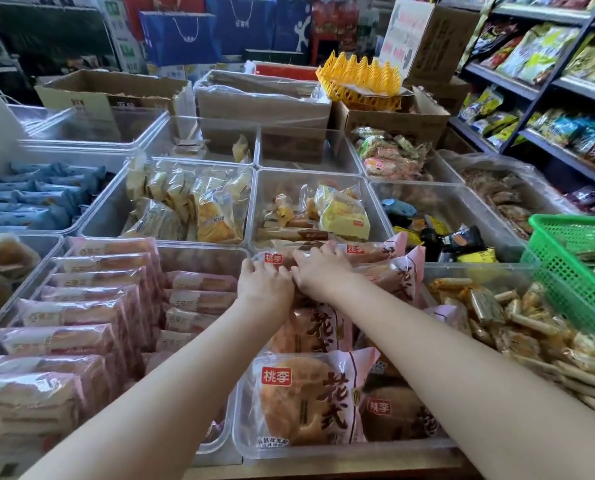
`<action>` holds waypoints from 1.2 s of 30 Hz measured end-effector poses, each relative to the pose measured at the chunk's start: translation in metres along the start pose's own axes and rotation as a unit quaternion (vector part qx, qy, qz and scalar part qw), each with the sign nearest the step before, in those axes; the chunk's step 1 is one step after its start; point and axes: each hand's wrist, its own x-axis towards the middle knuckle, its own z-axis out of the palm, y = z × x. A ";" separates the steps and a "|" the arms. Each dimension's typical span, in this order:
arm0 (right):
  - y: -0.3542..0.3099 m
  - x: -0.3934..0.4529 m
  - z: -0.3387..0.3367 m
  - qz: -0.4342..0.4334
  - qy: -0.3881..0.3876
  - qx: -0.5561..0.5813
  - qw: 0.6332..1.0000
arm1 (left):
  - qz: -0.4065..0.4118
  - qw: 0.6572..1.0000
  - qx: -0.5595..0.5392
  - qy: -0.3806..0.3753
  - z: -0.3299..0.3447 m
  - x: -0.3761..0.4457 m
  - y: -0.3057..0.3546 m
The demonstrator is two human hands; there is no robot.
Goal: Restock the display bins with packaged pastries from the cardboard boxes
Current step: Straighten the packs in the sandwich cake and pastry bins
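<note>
A clear display bin [244, 441] in front of me holds round pastries in pink-and-clear wrappers; one [306, 400] lies flat at its near end. Both my hands reach to the bin's far end. My left hand [263, 280] and my right hand [318, 268] rest side by side, fingers curled over the top edge of a wrapped pastry [278, 259] at the back of the row. More of these packs [393, 271] lean to the right of my hands. Open cardboard boxes [109, 95] [264, 102] stand at the back of the table.
Left bin holds rows of pink wrapped bread [81, 317]. Further bins hold yellow pastries [216, 213], blue packs [29, 199] and mixed snacks [445, 233]. A green basket [573, 271] sits at right over stick snacks [503, 320]. Yellow egg trays [361, 77] top a box. Shelves [548, 84] line the right.
</note>
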 end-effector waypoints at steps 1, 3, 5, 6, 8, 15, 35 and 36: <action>0.001 -0.001 0.000 -0.009 0.001 0.004 1.000 | -0.002 1.000 0.006 -0.008 -0.002 -0.001 0.001; 0.010 -0.002 -0.005 -0.041 0.011 0.043 0.998 | 0.002 1.000 0.008 -0.015 -0.009 -0.002 -0.002; 0.032 -0.008 -0.018 -0.060 0.062 0.098 0.991 | 0.026 0.999 -0.028 0.004 -0.017 0.000 -0.006; 0.047 -0.013 -0.025 -0.055 0.092 0.133 0.985 | 0.046 0.997 -0.063 0.019 -0.022 0.002 -0.005; 0.084 -0.028 -0.036 -0.025 0.096 0.198 0.975 | 0.085 0.986 -0.136 0.043 -0.031 0.001 0.007; 0.142 -0.085 -0.009 -0.053 -0.096 0.058 0.992 | 0.246 0.949 -0.199 -0.018 -0.032 0.007 0.063; 0.128 -0.077 0.030 -0.055 -0.005 -0.083 0.995 | 0.173 0.983 -0.016 0.060 -0.019 0.000 0.082; 0.128 -0.081 0.032 -0.062 0.017 -0.089 0.994 | 0.167 0.984 -0.007 0.064 -0.019 -0.001 0.082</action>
